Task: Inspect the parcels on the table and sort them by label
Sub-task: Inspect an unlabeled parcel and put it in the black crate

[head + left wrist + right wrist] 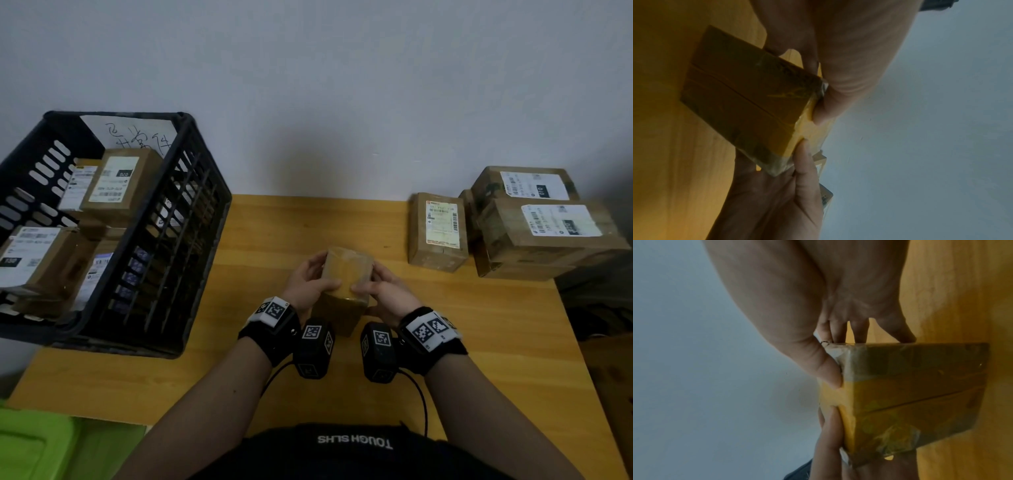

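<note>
The light is dim and warm, with a soft shadow on the wall [308,161] behind the table [479,342]. The head view bends strongly at its edges and blurs slightly. Both wrist views are dark, soft and out of focus.

The black crate [164,240] occupies the left part of the table [274,222] and reaches the wall; its high walls block any low path from that side. A stack of labelled parcels [534,222] fills the far right corner, with a single parcel [438,233] just beside it. Between crate and single parcel, bare tabletop runs to the wall. The near edge of the table also lies bare.
</note>
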